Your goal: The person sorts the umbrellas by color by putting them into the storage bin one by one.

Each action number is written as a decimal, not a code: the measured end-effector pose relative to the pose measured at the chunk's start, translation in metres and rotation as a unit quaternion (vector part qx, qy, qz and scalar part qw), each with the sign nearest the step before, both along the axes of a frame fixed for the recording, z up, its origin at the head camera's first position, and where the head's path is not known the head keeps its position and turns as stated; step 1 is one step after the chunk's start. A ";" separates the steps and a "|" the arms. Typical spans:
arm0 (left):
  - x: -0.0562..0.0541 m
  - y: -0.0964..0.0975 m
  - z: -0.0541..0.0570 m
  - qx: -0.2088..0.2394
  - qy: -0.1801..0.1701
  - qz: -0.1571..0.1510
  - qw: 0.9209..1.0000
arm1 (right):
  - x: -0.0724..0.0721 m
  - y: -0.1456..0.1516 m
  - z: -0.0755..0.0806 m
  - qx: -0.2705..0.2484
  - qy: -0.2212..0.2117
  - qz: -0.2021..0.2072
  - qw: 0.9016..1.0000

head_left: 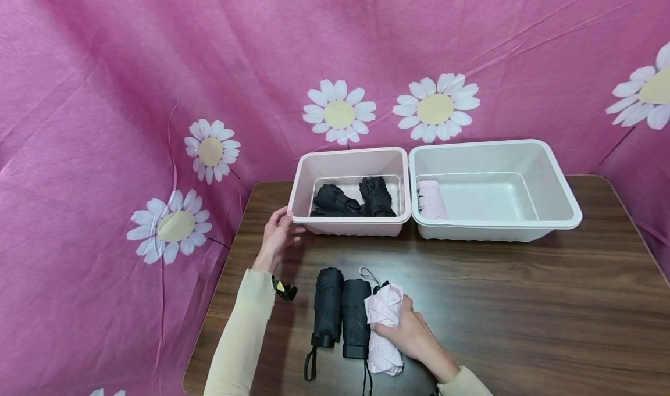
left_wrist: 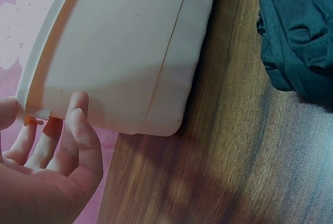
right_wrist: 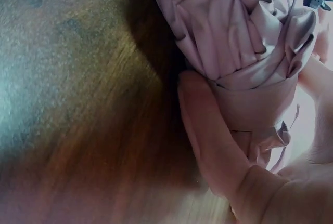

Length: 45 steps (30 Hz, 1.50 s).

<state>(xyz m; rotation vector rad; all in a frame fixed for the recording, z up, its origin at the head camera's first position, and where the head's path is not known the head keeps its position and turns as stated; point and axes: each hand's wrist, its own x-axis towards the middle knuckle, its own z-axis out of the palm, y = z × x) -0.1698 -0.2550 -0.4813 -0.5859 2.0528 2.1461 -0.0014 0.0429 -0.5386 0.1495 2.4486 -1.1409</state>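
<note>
At the front left corner of the smaller pale plastic bin (head_left: 350, 228), my left hand (head_left: 276, 242) pinches the rim; in the left wrist view the thumb (left_wrist: 8, 112) lies at the lip, with fingers around the corner. My right hand (head_left: 416, 338) grips a folded pale pink umbrella (head_left: 386, 306) around its middle, thumb across its fabric in the right wrist view. Left of it, two folded black umbrellas (head_left: 328, 303) (head_left: 356, 317) lie side by side on the table, wrist straps toward me.
Black folded umbrellas (head_left: 376, 195) lie inside the smaller bin. Beside it stands a larger white bin (head_left: 497, 233) with a pink folded umbrella (head_left: 431, 200) at its left end. Both stand toward the back of the wooden table (head_left: 523, 303), before a pink flowered cloth (head_left: 262, 64).
</note>
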 end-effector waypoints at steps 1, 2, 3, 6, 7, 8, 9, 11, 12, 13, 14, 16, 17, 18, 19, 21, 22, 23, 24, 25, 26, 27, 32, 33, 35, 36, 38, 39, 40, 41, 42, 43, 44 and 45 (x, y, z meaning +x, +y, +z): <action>0.000 0.000 0.000 -0.001 0.000 0.000 1.000 | 0.000 0.000 0.000 -0.001 -0.001 -0.001 1.000; 0.000 0.000 0.000 -0.002 0.000 0.000 1.000 | 0.000 0.000 0.001 -0.002 -0.001 -0.001 1.000; 0.000 0.000 0.000 -0.005 0.000 0.000 1.000 | 0.000 0.000 0.001 -0.004 -0.001 -0.001 1.000; 0.000 -0.001 0.000 -0.008 -0.001 0.000 1.000 | 0.000 0.001 0.002 -0.008 -0.001 -0.002 1.000; 0.000 -0.001 -0.001 -0.009 -0.001 0.000 1.000 | 0.000 0.001 0.002 -0.007 -0.001 -0.003 1.000; 0.000 -0.001 -0.001 -0.010 -0.001 0.000 1.000 | 0.000 0.001 0.002 -0.008 -0.002 -0.003 1.000; 0.000 -0.001 -0.001 -0.011 -0.001 -0.001 1.000 | 0.000 0.001 0.001 -0.008 -0.002 -0.003 1.000; 0.000 -0.002 -0.001 -0.011 -0.003 -0.001 1.000 | 0.000 0.001 0.001 -0.008 -0.002 -0.004 1.000; 0.000 -0.002 -0.001 -0.012 -0.002 -0.002 1.000 | 0.000 0.001 0.000 -0.009 -0.002 -0.005 1.000; 0.001 -0.002 -0.001 -0.012 -0.003 -0.002 1.000 | 0.000 0.002 0.000 -0.009 -0.003 -0.006 1.000; 0.001 -0.002 -0.001 -0.010 -0.003 -0.002 1.000 | 0.000 0.002 0.000 -0.010 -0.004 -0.006 1.000; 0.001 -0.001 0.000 -0.006 -0.003 -0.001 1.000 | 0.000 0.002 -0.001 -0.011 -0.006 -0.007 1.000; 0.001 -0.002 0.000 -0.002 -0.002 -0.002 1.000 | 0.000 0.002 -0.001 -0.011 -0.006 -0.008 1.000; 0.002 -0.001 0.003 -0.001 -0.003 -0.005 1.000 | 0.000 0.002 -0.001 -0.011 -0.007 -0.008 1.000; 0.002 -0.001 0.004 0.002 -0.004 -0.005 1.000 | 0.000 0.002 -0.001 -0.013 -0.008 -0.009 1.000; 0.002 -0.002 0.003 0.009 -0.005 -0.007 1.000 | 0.000 0.002 -0.001 -0.015 -0.009 -0.010 1.000; 0.002 -0.002 0.003 0.011 -0.005 -0.007 1.000 | 0.000 0.002 0.000 -0.017 -0.010 -0.011 1.000; 0.002 -0.002 0.003 0.014 -0.005 -0.007 1.000 | 0.000 0.002 0.000 -0.018 -0.009 -0.012 1.000; 0.002 -0.002 0.003 0.014 -0.005 -0.007 1.000 | 0.001 0.002 0.000 -0.020 -0.010 -0.012 1.000; 0.001 -0.003 0.000 0.014 -0.004 -0.005 1.000 | 0.001 0.002 0.000 -0.021 -0.009 -0.013 1.000; 0.001 -0.003 0.000 0.014 -0.002 -0.004 1.000 | 0.001 0.002 0.000 -0.021 -0.008 -0.014 1.000; 0.001 -0.002 0.000 0.012 -0.001 -0.003 1.000 | 0.001 0.002 0.000 -0.021 -0.009 -0.016 1.000; 0.002 -0.002 0.000 0.001 0.003 -0.001 1.000 | 0.002 0.002 0.000 -0.024 -0.006 -0.019 1.000; 0.001 -0.002 -0.001 -0.001 0.004 -0.002 1.000 | 0.002 0.002 0.000 -0.025 -0.005 -0.020 0.999; 0.001 -0.001 -0.001 -0.003 0.006 -0.003 1.000 | 0.002 0.002 0.001 -0.027 -0.002 -0.020 0.999; 0.001 -0.002 -0.001 -0.005 0.006 -0.004 1.000 | 0.002 0.002 0.001 -0.027 -0.002 -0.020 0.999; 0.001 -0.001 -0.001 -0.006 0.006 -0.004 1.000 | 0.003 0.003 0.001 -0.029 -0.001 -0.022 0.999; 0.001 -0.002 -0.002 -0.006 0.007 -0.005 1.000 | 0.003 0.003 0.000 -0.030 -0.001 -0.023 0.999; 0.001 -0.002 -0.002 -0.005 0.007 -0.005 1.000 | 0.003 0.003 0.000 -0.030 -0.002 -0.023 0.999; 0.001 -0.002 -0.002 -0.006 0.008 -0.005 1.000 | 0.003 0.003 0.000 -0.031 -0.002 -0.024 0.999; 0.001 -0.002 -0.002 -0.006 0.008 -0.005 1.000 | 0.003 0.003 -0.001 -0.032 -0.003 -0.025 0.999; 0.000 -0.002 -0.001 -0.005 0.008 -0.004 1.000 | 0.003 0.004 -0.001 -0.032 -0.003 -0.026 0.999; 0.000 -0.002 -0.001 -0.005 0.007 -0.003 1.000 | 0.003 0.004 -0.001 -0.033 -0.004 -0.026 0.999; 0.000 -0.001 -0.001 -0.005 0.007 -0.003 1.000 | 0.003 0.004 -0.001 -0.034 -0.005 -0.026 0.999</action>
